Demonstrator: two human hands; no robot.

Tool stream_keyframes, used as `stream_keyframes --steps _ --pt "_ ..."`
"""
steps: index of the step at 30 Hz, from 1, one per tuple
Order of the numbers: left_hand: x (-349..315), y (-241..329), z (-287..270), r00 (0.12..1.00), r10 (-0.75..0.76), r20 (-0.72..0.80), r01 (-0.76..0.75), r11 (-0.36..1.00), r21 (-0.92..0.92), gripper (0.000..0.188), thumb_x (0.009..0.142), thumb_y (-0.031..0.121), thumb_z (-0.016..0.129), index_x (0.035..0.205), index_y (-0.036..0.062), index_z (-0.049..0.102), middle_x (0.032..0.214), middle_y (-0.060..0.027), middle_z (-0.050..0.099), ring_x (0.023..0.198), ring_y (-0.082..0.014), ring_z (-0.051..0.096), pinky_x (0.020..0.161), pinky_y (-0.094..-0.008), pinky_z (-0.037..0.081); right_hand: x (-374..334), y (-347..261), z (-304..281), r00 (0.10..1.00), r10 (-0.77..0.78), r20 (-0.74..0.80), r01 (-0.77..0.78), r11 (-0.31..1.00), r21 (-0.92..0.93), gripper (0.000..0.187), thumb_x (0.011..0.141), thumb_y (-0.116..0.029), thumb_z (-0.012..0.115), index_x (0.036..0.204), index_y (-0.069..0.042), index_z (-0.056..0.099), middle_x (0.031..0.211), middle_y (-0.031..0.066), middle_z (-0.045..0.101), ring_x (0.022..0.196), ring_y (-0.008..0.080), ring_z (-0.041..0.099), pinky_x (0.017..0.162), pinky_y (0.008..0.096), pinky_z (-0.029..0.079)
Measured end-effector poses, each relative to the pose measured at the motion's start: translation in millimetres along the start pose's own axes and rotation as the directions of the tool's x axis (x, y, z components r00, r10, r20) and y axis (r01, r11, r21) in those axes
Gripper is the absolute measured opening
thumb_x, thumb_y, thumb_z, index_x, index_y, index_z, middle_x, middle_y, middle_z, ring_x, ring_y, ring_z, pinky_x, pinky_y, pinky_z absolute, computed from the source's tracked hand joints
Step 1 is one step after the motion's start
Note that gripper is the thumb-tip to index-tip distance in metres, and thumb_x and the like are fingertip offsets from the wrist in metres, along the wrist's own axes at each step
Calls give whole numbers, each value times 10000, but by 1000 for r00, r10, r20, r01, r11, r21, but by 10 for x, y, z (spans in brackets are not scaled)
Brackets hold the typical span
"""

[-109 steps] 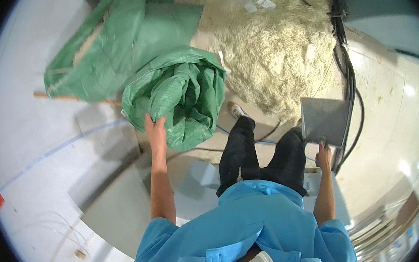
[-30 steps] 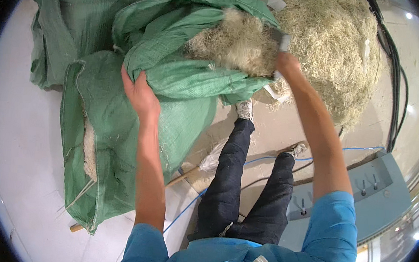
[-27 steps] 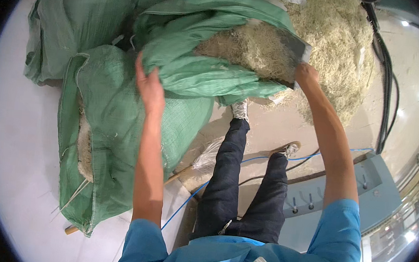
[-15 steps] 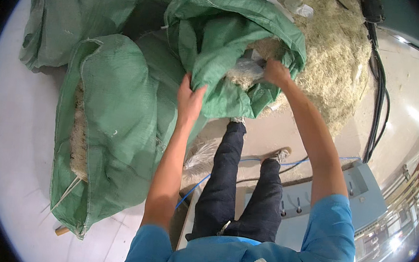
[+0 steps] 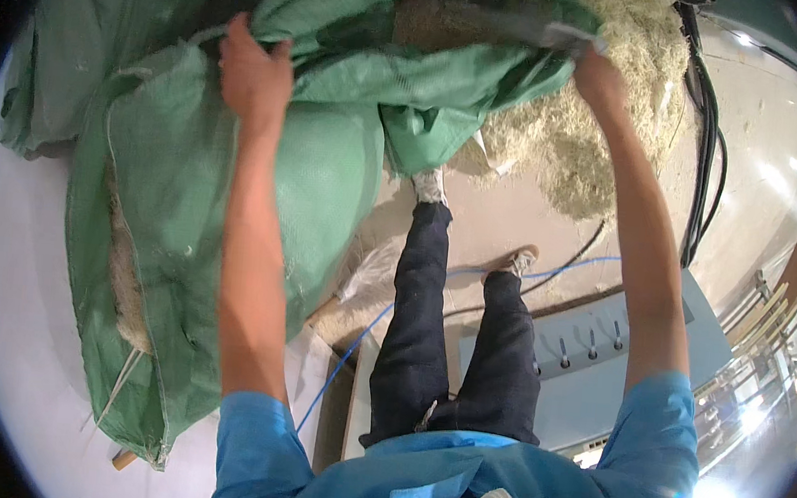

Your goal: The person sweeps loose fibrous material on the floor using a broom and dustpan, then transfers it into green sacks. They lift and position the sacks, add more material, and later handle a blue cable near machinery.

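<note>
A large green woven sack [image 5: 403, 76] is stretched wide between my two hands, its mouth pulled open. My left hand [image 5: 257, 79] is closed on the left side of its rim. My right hand [image 5: 603, 82] is closed at the right end of the rim, with a whitish, motion-blurred piece [image 5: 570, 38] by its fingers that I cannot make out. Brownish loose stuff [image 5: 444, 23] shows inside the mouth, smeared by motion. Under my left forearm bulges another full green sack [image 5: 177, 213], with a tan filling showing in its narrow slit.
A heap of pale wood-like shavings [image 5: 574, 160] lies beyond my right hand. Black cables [image 5: 704, 170] run down the floor on the right, and a blue hose [image 5: 374, 327] crosses near my feet. A grey panel with levers [image 5: 585, 376] stands beside my legs.
My left hand has moved left and away from me; my right hand has moved right and away. The sack's mouth is stretched wider, and the clear plastic seen in it is no longer distinct.
</note>
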State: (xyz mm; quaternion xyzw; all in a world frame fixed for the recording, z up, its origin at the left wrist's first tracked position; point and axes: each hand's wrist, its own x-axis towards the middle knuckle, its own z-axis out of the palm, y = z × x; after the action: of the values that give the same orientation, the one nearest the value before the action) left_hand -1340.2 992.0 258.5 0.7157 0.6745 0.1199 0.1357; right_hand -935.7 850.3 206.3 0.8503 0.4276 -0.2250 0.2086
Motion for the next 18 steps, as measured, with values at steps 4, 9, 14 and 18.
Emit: stream_keyframes --steps 4,9,14,18 --pt "-302 382 159 964 265 -17 -253 935 248 694 805 190 759 1402 104 415 1335 -192 495 1263 -397 479 988 -476 449 -115 -310 515 980 -128 149 120 991 61 361 1019 -253 371 1245 -20 529 1118 237 671 973 395 685 816 506 565" --pt "-841 708 468 641 767 42 -746 635 -201 528 863 155 696 1349 109 495 1342 -145 529 1251 -333 515 1000 -446 452 -1047 130 1012 990 14 -137 68 816 574 282 978 -225 522 1177 -26 506 871 299 650 839 483 639 685 562 492" --pt "-1574 1059 1188 523 607 599 -393 794 -463 423 881 158 670 1288 109 562 1259 -133 598 1163 -293 591 906 -416 503 -2090 940 1919 905 375 203 -327 304 895 368 969 -274 531 1109 66 531 839 298 647 782 417 667 666 496 474" --pt "-2308 1140 1984 257 413 874 -136 911 -390 401 936 279 630 1271 64 577 1281 -154 606 1194 -289 583 899 -422 502 -2882 1869 2984 673 503 543 -657 67 751 452 933 -381 566 976 67 609 734 207 616 669 344 628 637 455 479"
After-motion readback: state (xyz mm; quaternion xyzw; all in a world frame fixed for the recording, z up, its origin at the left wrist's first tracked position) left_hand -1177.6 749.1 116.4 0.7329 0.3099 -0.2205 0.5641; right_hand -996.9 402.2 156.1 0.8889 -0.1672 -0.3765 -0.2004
